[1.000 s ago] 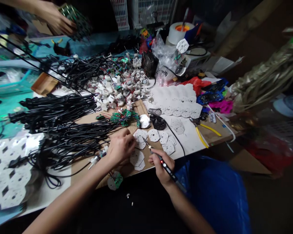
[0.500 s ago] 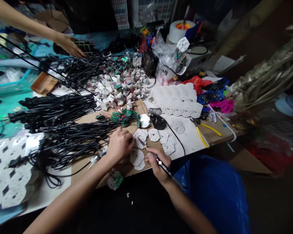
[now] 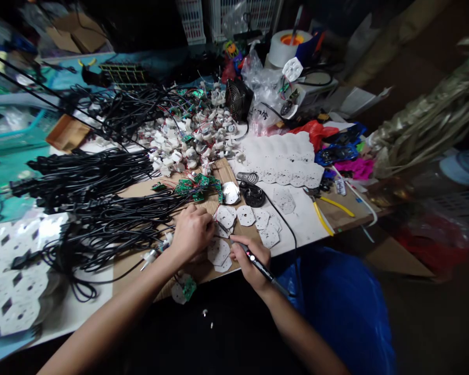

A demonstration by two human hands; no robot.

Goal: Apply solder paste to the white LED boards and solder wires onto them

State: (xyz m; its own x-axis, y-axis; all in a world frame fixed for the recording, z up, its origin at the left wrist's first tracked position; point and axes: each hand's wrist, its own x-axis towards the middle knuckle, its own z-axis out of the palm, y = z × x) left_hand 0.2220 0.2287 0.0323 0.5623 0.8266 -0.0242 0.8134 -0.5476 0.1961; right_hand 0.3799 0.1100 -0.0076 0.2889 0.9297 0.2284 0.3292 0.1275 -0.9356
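Note:
My right hand (image 3: 250, 257) is closed around a black soldering iron (image 3: 260, 267), its tip pointing up and left over white octagonal boards (image 3: 219, 251). Just left of that tip, my left hand (image 3: 192, 229) is closed, its fingertips at the edge of the boards; what they pinch is too small to make out. Thin red wires run near them. Beyond my left hand lie small green circuit boards (image 3: 198, 186) at the ends of bundled black cables (image 3: 133, 216). More round white boards (image 3: 246, 215) lie right of the iron's tip.
Behind is a heap of white parts (image 3: 191, 140) beside a small black fan (image 3: 238, 99). Yellow-handled pliers (image 3: 323, 214) and joined white panels (image 3: 281, 161) lie to the right. A blue bag (image 3: 344, 307) hangs below the table's front edge. Stacked panels (image 3: 15, 281) stand left.
Another person's arm at the upper left has gone out of view. My right hand and the iron have shifted slightly left. My left hand has stayed nearly in place.

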